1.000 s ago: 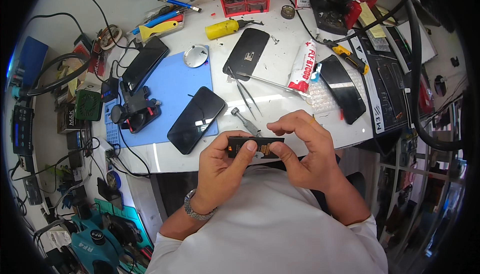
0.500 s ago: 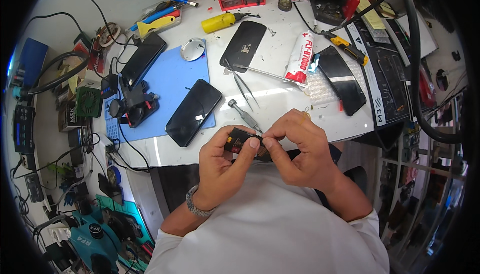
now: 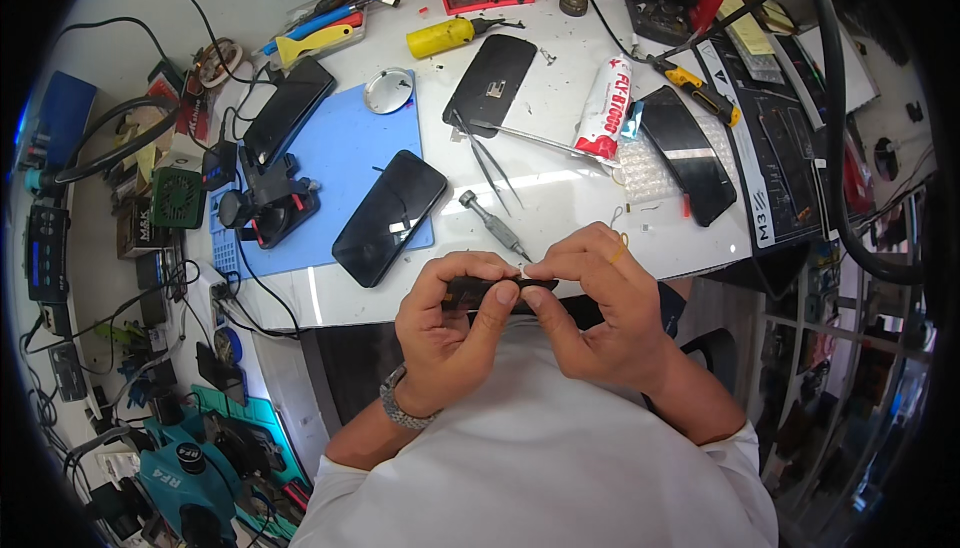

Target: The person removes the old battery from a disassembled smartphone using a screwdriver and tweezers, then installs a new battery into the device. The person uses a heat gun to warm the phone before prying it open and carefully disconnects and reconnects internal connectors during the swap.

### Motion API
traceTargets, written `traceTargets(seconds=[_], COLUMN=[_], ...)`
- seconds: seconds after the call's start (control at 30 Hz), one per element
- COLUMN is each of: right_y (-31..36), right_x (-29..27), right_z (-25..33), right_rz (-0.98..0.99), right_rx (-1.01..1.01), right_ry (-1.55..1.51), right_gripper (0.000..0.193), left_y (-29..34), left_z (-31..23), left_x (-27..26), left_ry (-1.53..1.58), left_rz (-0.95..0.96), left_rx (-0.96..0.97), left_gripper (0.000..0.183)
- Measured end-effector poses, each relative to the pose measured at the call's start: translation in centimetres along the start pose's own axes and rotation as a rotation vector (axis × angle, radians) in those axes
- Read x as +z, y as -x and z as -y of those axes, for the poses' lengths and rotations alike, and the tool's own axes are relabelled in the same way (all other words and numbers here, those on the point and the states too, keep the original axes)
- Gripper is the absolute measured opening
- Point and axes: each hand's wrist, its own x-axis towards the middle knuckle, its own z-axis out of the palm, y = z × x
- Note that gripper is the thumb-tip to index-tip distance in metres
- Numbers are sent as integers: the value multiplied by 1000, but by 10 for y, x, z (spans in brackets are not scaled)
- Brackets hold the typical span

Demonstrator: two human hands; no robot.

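Observation:
Close to my body, just off the table's front edge, I hold a dark, flat phone body (image 3: 467, 294), its thin edge turned up. My left hand (image 3: 447, 326) is closed round its left end, thumb in front and fingers behind. The thumb and fingertips of my right hand (image 3: 608, 303) pinch its right part; the exact spot between the fingertips is hidden. Just beyond my fingers lies a grey screwdriver (image 3: 494, 225). Tweezers (image 3: 483, 163) rest behind it. To the left, a black phone (image 3: 389, 218) lies screen up, partly on the blue mat (image 3: 350, 148).
Farther back are a loose black phone panel (image 3: 490, 83), a red-and-white glue tube (image 3: 604, 113) and a yellow bottle (image 3: 440, 39). A dark screen (image 3: 690, 158) lies on bubble wrap at right. A phone holder (image 3: 275, 206) stands left; a teal microscope (image 3: 190, 478) is lower left.
The phone body has tipped from showing its flat face, with yellow and reddish spots, to nearly edge-on. Both hands keep hold of it and have barely shifted.

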Motion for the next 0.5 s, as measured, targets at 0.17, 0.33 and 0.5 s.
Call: traceTargets(seconds=[0.17,0.33,0.5], right_y=[-2,-4,-9], right_x=[-4,-5,-7], right_z=[2,4,3], right_rz=[37,62,109], right_rx=[-92,-150,-173], right_ry=[114,151,121], right_gripper=[24,24,25], left_y=[1,2,3], left_z=[3,4,4], left_x=[-3,-3,-2], left_ry=[-51,-114,-149], left_rz=[50,64,60], left_rx=[74,124,164], left_gripper=[22,21,20])
